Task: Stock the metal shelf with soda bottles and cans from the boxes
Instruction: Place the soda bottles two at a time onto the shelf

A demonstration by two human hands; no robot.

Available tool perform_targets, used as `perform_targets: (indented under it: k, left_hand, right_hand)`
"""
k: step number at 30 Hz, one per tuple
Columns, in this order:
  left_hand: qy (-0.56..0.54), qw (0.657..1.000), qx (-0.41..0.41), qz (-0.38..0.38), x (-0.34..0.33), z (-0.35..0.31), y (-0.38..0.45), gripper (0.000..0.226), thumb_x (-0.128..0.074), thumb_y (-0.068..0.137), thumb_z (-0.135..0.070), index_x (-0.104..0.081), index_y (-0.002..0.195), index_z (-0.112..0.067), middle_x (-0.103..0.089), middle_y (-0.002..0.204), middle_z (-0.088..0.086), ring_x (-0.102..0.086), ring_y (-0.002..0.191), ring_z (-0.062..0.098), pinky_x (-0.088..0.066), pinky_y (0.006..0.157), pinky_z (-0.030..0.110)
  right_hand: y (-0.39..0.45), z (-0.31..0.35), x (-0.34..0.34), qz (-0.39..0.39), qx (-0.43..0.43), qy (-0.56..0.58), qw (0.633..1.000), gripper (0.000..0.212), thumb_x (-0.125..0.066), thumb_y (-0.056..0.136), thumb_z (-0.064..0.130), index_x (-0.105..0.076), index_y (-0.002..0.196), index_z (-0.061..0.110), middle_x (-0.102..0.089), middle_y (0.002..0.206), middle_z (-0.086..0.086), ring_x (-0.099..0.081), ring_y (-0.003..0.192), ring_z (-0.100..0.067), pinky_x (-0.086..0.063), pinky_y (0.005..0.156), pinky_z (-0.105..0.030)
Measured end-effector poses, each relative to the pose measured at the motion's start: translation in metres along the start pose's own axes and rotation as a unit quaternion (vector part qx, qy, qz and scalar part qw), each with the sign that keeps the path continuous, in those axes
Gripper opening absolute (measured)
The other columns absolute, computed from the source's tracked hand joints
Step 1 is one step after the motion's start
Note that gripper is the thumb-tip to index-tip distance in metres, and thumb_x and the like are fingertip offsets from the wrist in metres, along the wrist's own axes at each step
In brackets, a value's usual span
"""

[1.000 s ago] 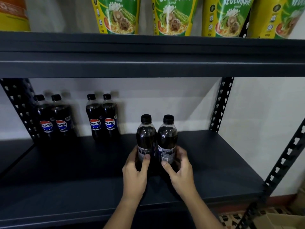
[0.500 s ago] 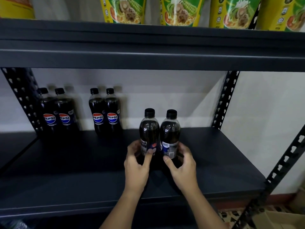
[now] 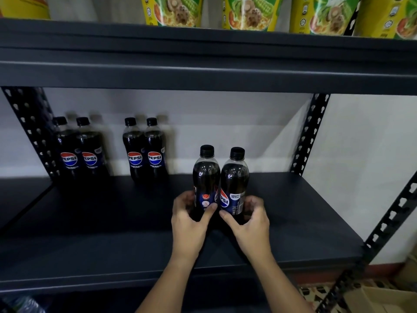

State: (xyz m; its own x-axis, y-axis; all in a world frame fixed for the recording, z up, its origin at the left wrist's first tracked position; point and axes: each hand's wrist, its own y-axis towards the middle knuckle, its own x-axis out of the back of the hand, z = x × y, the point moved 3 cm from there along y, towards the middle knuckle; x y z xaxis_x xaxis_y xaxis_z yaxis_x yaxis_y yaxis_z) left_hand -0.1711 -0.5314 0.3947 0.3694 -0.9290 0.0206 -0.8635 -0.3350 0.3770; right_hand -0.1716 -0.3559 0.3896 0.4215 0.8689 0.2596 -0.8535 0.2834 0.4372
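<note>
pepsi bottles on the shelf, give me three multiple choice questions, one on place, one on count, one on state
1. Where do the two bottles in the hands stand on the dark metal shelf?
A. At the back wall
B. Nearer the front edge than the other bottles
C. On the shelf above

2. How many soda bottles show in all?
A. Four
B. Five
C. Six

3. What are the hands doing?
A. Each grips one bottle
B. Both hang idle
C. Both hold one bottle

Answers:
1 B: the held pair stands in front of the back pairs.
2 C: three pairs.
3 A: the left hand curls round the left bottle, the right hand round the right bottle.
</note>
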Motion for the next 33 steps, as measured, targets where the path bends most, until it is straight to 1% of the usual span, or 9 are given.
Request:
perform_targets:
  k: [2, 6, 8, 15, 20, 22, 26, 28, 33]
  left_hand:
    - [0.010, 1.000, -0.013, 0.010, 0.000, 0.003, 0.001, 0.048, -0.085, 0.083, -0.033, -0.059, 0.124, -0.030, -0.068, 0.119, -0.012, -0.064, 0.113, 0.003, -0.053, 0.100, 0.030]
    - [0.035, 0.998, -0.020, 0.042, -0.003, 0.006, 0.004, 0.056, -0.084, 0.084, -0.035, -0.058, 0.133, -0.029, -0.067, 0.123, -0.014, -0.063, 0.117, 0.002, -0.052, 0.100, 0.027]
    - [0.040, 0.997, -0.025, 0.056, -0.005, 0.006, 0.005, 0.059, -0.084, 0.084, -0.036, -0.058, 0.136, -0.030, -0.068, 0.125, -0.015, -0.063, 0.119, 0.003, -0.051, 0.101, 0.027]
    - [0.018, 0.999, -0.009, 0.046, -0.004, 0.007, 0.007, 0.059, -0.085, 0.083, -0.030, -0.058, 0.135, -0.028, -0.064, 0.125, -0.015, -0.062, 0.114, -0.002, -0.052, 0.098, 0.023]
    - [0.030, 0.999, -0.008, 0.029, -0.004, 0.011, 0.008, 0.053, -0.086, 0.080, -0.037, -0.058, 0.125, -0.036, -0.059, 0.123, -0.013, -0.060, 0.111, -0.004, -0.050, 0.094, 0.018]
    - [0.023, 0.999, -0.008, 0.046, -0.004, 0.013, 0.009, 0.050, -0.081, 0.085, -0.035, -0.056, 0.129, -0.038, -0.061, 0.126, -0.013, -0.059, 0.116, -0.004, -0.046, 0.095, 0.013]
    - [-0.014, 0.996, 0.004, 0.083, -0.005, 0.012, 0.010, 0.045, -0.074, 0.093, -0.034, -0.057, 0.135, -0.033, -0.067, 0.127, -0.016, -0.059, 0.121, -0.003, -0.047, 0.101, 0.017]
    - [-0.020, 0.996, 0.009, 0.089, -0.005, 0.011, 0.009, 0.046, -0.075, 0.092, -0.033, -0.057, 0.134, -0.035, -0.067, 0.125, -0.021, -0.059, 0.120, -0.006, -0.046, 0.098, 0.011]
    - [-0.023, 0.996, 0.015, 0.087, -0.006, 0.013, 0.009, 0.053, -0.081, 0.087, -0.027, -0.058, 0.134, -0.036, -0.068, 0.121, -0.027, -0.061, 0.117, -0.007, -0.047, 0.093, 0.009]
  right_hand:
    - [0.001, -0.001, 0.000, 0.002, 0.009, 0.004, 1.000, 0.055, -0.090, 0.072, 0.038, -0.054, 0.113, 0.028, -0.063, 0.107, 0.014, -0.059, 0.100, 0.004, -0.044, 0.082, -0.007]
    - [0.002, -0.005, -0.001, 0.026, 0.025, 0.012, 0.999, 0.053, -0.083, 0.082, 0.030, -0.058, 0.129, 0.027, -0.067, 0.117, 0.014, -0.063, 0.110, -0.004, -0.051, 0.094, -0.023]
    - [0.002, -0.003, -0.002, 0.039, 0.030, 0.010, 0.999, 0.057, -0.082, 0.084, 0.026, -0.057, 0.135, 0.028, -0.067, 0.121, 0.014, -0.062, 0.114, -0.003, -0.051, 0.097, -0.024]
    - [0.002, 0.001, -0.001, 0.038, 0.007, 0.022, 0.999, 0.072, -0.088, 0.076, 0.033, -0.051, 0.137, 0.032, -0.062, 0.125, 0.024, -0.057, 0.116, 0.008, -0.044, 0.094, -0.008]
    - [0.003, -0.001, -0.001, 0.000, -0.006, 0.004, 1.000, 0.062, -0.091, 0.072, 0.036, -0.054, 0.121, 0.027, -0.061, 0.116, 0.011, -0.057, 0.105, 0.007, -0.041, 0.083, -0.002]
    - [0.003, -0.004, -0.001, 0.007, -0.005, 0.004, 1.000, 0.059, -0.088, 0.076, 0.034, -0.054, 0.124, 0.025, -0.061, 0.118, 0.008, -0.057, 0.106, 0.006, -0.042, 0.084, -0.002]
    - [0.003, -0.008, -0.002, 0.030, 0.007, -0.005, 0.999, 0.058, -0.079, 0.086, 0.032, -0.051, 0.137, 0.024, -0.057, 0.129, 0.007, -0.055, 0.118, -0.003, -0.045, 0.096, -0.014]
    - [0.003, -0.008, -0.003, 0.036, 0.013, -0.017, 0.999, 0.060, -0.075, 0.090, 0.030, -0.048, 0.143, 0.021, -0.055, 0.132, 0.007, -0.052, 0.120, -0.004, -0.037, 0.094, -0.004]
    - [0.003, -0.008, -0.005, 0.050, 0.016, -0.026, 0.998, 0.067, -0.077, 0.089, 0.028, -0.045, 0.148, 0.023, -0.051, 0.127, 0.011, -0.044, 0.114, 0.019, -0.031, 0.090, 0.005]
